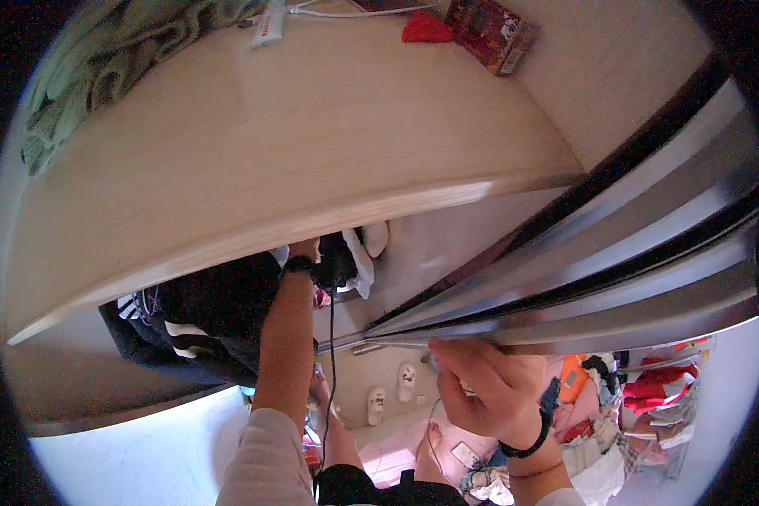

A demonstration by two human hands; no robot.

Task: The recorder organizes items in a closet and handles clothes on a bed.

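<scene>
My left hand (305,249), with a dark band at the wrist, reaches in under a light wood-grain shelf (278,139). Its fingers are mostly hidden by the shelf's front edge and by clothes. Left of it hangs a black garment (221,303) with white patches; to its right are black-and-white cloth items (357,259). My right hand (490,382), wearing a black bracelet, has its fingers curled by the lower edge of a glossy striped sliding door (582,272). Whether it grips that edge is unclear.
On the shelf lie a greenish fabric (120,69), a white tube (270,24), a red object (427,27) and a printed box (496,35). A dark cable (330,367) hangs beside my left arm. Below are white slippers (376,405), a phone (465,455) and piled clothes (598,436).
</scene>
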